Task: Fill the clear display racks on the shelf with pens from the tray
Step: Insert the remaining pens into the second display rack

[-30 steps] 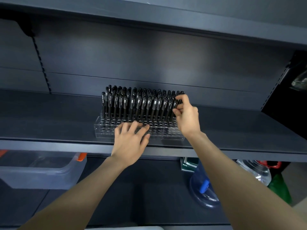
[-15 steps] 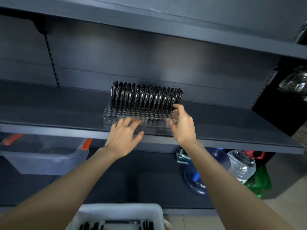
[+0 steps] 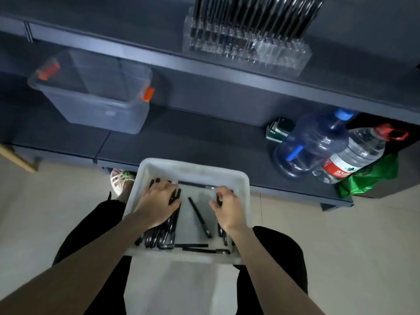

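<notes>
The left grip (image 3: 156, 204) lies palm down on a pile of pens (image 3: 163, 235) in the left half of the white tray (image 3: 193, 169). Its fingers are bent over the pens. Whether it is grasping them or only resting on them cannot be told.

The right grip (image 3: 228, 210) is in the right half of the tray with its fingers curled downward. A dark pen shows between its thumb and forefinger, so this grip is pinching it. More pens lie under and behind its wrist.

A single pen (image 3: 200, 218) lies diagonally on the bare tray floor between the two grips, touching neither. Further pens lie crosswise along the near wall of the tray, behind both grips, and one lies along the far wall just beyond the fingertips. The tray sits over the person's lap, which is in dark trousers.

Beyond and above the grips, on the dark shelf (image 3: 136, 51), stands the clear rack (image 3: 284, 53). Upright black racked pens (image 3: 256, 12) fill most of it, and clear slots show at its right end.

Beyond and to the left of the left grip, a clear storage box (image 3: 95, 94) with orange clips sits on the lower shelf. Beyond and to the right of the right grip stand a blue water jug (image 3: 316, 144) and a clear bottle (image 3: 354, 155) with a red label, touching each other. A green bag (image 3: 368, 176) lies beside the bottle.
</notes>
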Tool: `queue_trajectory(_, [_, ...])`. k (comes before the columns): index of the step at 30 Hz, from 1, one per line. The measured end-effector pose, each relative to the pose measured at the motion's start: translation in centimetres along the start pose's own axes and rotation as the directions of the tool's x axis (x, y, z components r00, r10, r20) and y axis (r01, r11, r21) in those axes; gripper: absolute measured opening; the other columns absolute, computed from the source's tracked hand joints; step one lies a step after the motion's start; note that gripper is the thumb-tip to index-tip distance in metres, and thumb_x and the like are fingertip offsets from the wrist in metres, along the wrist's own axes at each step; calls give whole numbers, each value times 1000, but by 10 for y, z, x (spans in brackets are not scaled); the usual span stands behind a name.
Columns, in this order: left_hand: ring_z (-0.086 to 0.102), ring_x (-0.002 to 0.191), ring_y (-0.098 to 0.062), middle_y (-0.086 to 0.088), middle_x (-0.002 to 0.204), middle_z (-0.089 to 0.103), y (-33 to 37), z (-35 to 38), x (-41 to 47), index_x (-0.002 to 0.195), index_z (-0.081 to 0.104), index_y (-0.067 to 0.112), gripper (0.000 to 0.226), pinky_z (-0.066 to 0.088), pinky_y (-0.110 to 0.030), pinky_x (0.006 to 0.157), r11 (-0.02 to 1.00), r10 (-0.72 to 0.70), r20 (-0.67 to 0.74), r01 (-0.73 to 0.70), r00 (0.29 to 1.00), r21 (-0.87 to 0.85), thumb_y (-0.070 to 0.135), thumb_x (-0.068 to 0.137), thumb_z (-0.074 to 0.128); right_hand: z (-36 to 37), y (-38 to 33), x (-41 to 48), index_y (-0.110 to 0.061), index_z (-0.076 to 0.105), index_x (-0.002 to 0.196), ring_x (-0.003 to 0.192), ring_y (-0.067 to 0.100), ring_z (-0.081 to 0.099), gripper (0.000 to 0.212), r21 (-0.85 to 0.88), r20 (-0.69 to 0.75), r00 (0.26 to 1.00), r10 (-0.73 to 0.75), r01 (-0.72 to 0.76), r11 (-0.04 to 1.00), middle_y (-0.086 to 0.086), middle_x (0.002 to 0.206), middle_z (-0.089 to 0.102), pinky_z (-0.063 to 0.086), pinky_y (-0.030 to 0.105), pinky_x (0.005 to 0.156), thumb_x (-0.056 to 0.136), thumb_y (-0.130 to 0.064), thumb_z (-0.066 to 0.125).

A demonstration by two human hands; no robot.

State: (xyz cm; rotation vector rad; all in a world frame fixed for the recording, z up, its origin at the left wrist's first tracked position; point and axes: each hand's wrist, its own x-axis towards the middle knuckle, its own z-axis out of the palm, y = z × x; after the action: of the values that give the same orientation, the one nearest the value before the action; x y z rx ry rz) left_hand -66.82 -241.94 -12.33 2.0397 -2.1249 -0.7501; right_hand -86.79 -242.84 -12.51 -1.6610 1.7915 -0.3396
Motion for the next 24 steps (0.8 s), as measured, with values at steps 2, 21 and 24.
queue_trajectory(2, [29,133,-21,0,144,33,-14,24,-8,142,36,22,52,24,-37,109,999,-30,39,30,999,-13,41,94,45,25,15,-2,-12,52,126,103,22,59,37,-14,98,992,83,-82,996,10,119,61,44,28,89,91,-21,60])
queue_trajectory(21, [11,141,-17,3,155,15,-15,34,5,148,19,24,56,20,-39,111,992,120,-11,-120,993,-36,30,97,42,22,12,18,-7,66,102,84,10,59,15,97,135,988,81,-95,991,-2,93,64,40,5,72,88,-12,64])
queue_trajectory(24, [31,134,-18,-1,146,35,5,4,18,145,30,20,48,29,-34,105,971,195,-28,-197,980,-133,26,98,42,-24,-16,21,-4,71,91,69,-2,57,11,349,3,1000,0,-1,937,-5,79,64,42,9,71,80,-3,72])
